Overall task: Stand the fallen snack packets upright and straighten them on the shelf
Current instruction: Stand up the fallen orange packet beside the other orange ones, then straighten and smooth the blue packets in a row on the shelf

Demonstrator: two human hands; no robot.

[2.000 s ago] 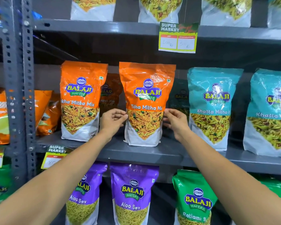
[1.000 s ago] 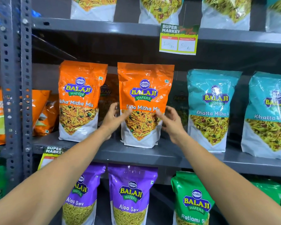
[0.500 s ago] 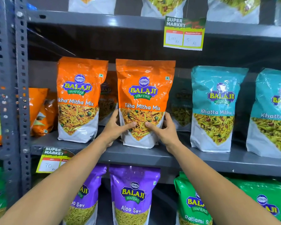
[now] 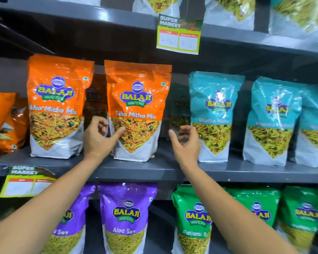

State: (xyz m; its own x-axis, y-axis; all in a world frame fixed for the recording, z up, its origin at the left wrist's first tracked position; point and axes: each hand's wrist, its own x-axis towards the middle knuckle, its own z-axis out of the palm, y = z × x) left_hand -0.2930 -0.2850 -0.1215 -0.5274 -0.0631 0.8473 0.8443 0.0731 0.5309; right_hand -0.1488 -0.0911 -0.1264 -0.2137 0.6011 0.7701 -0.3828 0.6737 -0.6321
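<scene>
An orange Tikha Mitha Mix packet (image 4: 138, 99) stands upright in the middle of the grey shelf (image 4: 136, 169). My left hand (image 4: 97, 138) is at its lower left edge, thumb touching the front, fingers curled and apart. My right hand (image 4: 186, 142) hovers in the gap to the packet's right, fingers spread, holding nothing. A second orange packet (image 4: 57, 105) stands upright to the left. Two teal Khatta Mitha packets (image 4: 214, 114) (image 4: 273, 121) stand upright to the right. Darker packets sit behind in shadow.
Slumped orange packets (image 4: 6, 123) lie at the far left of the shelf. Purple Aloo Sev (image 4: 127, 217) and green Ratlami packets (image 4: 193, 220) fill the shelf below. Price tags (image 4: 178, 33) (image 4: 26, 182) hang on shelf edges. More packets stand on the shelf above.
Both hands have come off the middle orange packet; the right hand has moved right into the gap beside the teal packet. The view has shifted right.
</scene>
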